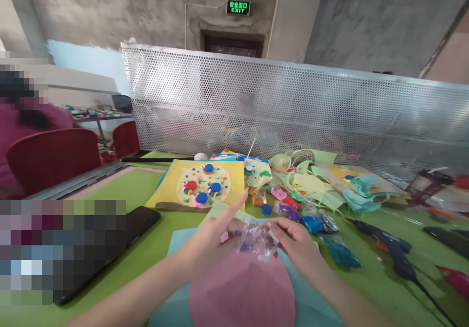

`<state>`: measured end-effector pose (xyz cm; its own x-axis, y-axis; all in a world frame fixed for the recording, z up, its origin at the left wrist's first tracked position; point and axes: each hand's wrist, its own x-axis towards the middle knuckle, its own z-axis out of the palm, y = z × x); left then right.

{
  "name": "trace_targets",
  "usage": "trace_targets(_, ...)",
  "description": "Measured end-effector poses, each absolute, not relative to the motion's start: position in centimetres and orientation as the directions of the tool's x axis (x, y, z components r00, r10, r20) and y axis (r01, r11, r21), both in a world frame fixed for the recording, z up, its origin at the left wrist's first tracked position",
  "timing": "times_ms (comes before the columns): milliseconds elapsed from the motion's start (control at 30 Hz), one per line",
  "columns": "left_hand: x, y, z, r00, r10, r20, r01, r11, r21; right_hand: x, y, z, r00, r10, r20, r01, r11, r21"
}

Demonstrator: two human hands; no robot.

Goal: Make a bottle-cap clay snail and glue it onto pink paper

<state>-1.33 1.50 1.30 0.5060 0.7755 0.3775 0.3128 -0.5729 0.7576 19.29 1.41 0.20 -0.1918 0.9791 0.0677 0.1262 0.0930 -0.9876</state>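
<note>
Between my two hands is a crinkled clear plastic bag (258,243). My left hand (220,231) holds its left side, index finger stretched upward, with a bit of blue showing among the fingers. Thumb and fingertips of my right hand (293,236) pinch the bag's right side. Whether anything is inside the bag I cannot tell. Below the hands lies a pink paper circle (242,293) on a light blue sheet (176,241). Just beyond stands a yellow picture card (234,180) decorated with blue and red bottle caps.
A glue gun (394,249) with its cord lies at right. Several coloured clay packets (311,224) and a blue cap (266,210) sit beyond my right hand. Green paper scraps (308,183) are piled behind. A perforated metal screen (293,107) borders the table. A person (32,117) sits at left.
</note>
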Motion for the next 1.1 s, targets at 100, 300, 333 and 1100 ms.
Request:
trace_targets(100, -1.3, 1.6, 1.0, 0.495, 0.778, 0.386, 0.291, -0.568, 0.770, 19.2, 1.6, 0.5, -0.245, 0.969, 0.036, -0.070, 0.020, -0.997)
trace_targets(300, -1.2, 1.6, 1.5, 0.380, 0.840, 0.389, 0.139, -0.467, 0.873, 19.4, 2.0, 0.8, -0.355, 0.933, 0.064, -0.203, -0.010, -0.979)
trace_targets(333, -1.2, 1.6, 1.5, 0.384, 0.844, 0.374, 0.132, -0.452, 0.882, 19.4, 2.0, 0.8, -0.347, 0.935, 0.073, -0.194, 0.004, -0.981)
trace_targets(1100, -1.2, 1.1, 0.7, 0.410, 0.841, 0.353, 0.188, -0.457, 0.870, 19.5, 1.3, 1.2, -0.439, 0.890, 0.127, 0.067, 0.174, -0.983)
